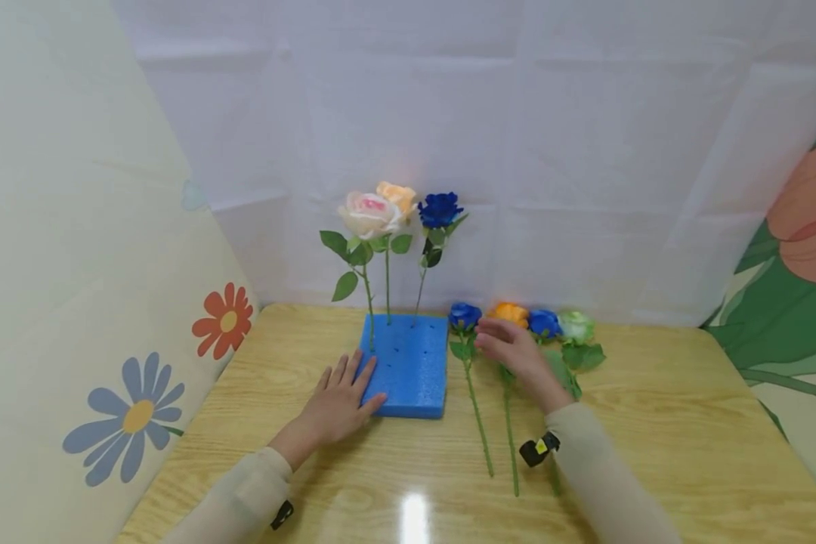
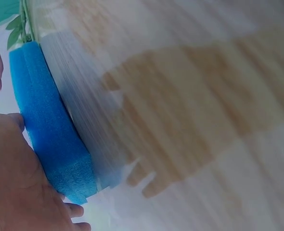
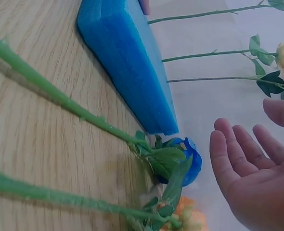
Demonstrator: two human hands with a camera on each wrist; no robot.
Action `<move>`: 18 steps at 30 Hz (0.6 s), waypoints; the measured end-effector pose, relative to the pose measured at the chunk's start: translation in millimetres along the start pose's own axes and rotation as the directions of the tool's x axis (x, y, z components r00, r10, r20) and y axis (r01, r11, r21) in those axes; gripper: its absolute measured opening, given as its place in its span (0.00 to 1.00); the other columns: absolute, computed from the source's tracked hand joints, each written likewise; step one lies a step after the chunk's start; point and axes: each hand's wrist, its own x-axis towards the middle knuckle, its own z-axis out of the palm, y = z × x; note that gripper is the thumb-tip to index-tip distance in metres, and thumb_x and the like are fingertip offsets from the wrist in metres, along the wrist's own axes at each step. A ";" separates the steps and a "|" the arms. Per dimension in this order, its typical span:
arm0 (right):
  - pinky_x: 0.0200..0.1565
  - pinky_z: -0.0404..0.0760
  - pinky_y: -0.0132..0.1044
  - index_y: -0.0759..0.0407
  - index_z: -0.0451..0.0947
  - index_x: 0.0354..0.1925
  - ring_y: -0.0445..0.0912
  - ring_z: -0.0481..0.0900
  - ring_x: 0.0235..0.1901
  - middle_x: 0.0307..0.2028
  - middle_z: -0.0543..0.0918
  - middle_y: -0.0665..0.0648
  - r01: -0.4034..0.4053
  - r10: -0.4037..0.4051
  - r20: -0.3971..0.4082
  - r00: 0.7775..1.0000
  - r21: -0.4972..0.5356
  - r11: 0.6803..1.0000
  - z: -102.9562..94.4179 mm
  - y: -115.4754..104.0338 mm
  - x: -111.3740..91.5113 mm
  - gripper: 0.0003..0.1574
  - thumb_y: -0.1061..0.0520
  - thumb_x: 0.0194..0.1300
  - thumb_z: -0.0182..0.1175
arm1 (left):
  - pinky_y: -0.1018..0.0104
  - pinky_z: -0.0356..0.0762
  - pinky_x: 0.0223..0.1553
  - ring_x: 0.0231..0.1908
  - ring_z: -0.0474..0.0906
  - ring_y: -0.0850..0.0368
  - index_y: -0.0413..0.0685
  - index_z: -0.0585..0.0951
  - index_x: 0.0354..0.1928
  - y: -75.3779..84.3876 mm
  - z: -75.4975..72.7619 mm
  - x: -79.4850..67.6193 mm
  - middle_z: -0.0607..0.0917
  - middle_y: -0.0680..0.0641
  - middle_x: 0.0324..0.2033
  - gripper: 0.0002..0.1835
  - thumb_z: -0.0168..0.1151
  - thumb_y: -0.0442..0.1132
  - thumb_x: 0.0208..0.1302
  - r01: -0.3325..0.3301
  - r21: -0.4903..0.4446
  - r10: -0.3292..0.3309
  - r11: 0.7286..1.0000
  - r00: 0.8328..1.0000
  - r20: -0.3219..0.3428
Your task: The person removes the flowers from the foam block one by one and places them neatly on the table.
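A blue foam block (image 1: 408, 381) lies on the table with three artificial roses upright in it: a pink one (image 1: 369, 214), a peach one (image 1: 397, 198) and a dark blue one (image 1: 440, 210). My left hand (image 1: 336, 404) rests on the block's left edge, fingers spread; its thumb shows against the foam (image 2: 50, 115) in the left wrist view. My right hand (image 1: 510, 349) hovers above the lying roses, holding nothing, its fingers loosely bent. Nearest to it are a blue rose (image 3: 192, 163) and an orange rose (image 1: 510, 313).
Another blue rose (image 1: 544, 323) and a pale green rose (image 1: 576, 326) lie farther right on the wooden table (image 1: 653, 423). A white cloth (image 1: 585, 189) hangs behind the table. Painted flowers decorate the side panels.
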 end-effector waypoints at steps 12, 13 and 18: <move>0.60 0.79 0.51 0.67 0.71 0.67 0.56 0.82 0.56 0.61 0.78 0.69 0.030 -0.028 -0.049 0.998 0.035 0.999 22.8 -0.6 23.3 0.29 0.56 0.74 0.61 | 0.30 0.44 0.72 0.77 0.42 0.30 0.46 0.52 0.81 -4.1 4.9 0.4 0.45 0.35 0.80 0.43 0.37 0.68 0.77 -0.011 -0.010 0.011 1.000 1.000 -0.018; 0.60 0.79 0.50 0.67 0.72 0.67 0.57 0.82 0.56 0.61 0.78 0.69 0.031 -0.029 -0.052 0.998 0.038 0.999 24.1 -0.9 25.6 0.28 0.57 0.74 0.61 | 0.30 0.44 0.72 0.77 0.43 0.30 0.46 0.52 0.81 -4.4 5.3 0.5 0.46 0.35 0.79 0.43 0.36 0.68 0.77 -0.015 -0.014 0.015 1.000 1.000 -0.023; 0.61 0.78 0.54 0.68 0.70 0.68 0.61 0.80 0.58 0.62 0.77 0.72 0.017 -0.013 -0.067 0.998 0.067 0.998 30.3 -2.2 37.0 0.30 0.57 0.73 0.62 | 0.30 0.44 0.72 0.77 0.43 0.29 0.45 0.52 0.80 -4.4 5.8 1.5 0.46 0.34 0.79 0.43 0.36 0.68 0.77 -0.017 -0.018 0.017 1.000 1.000 -0.021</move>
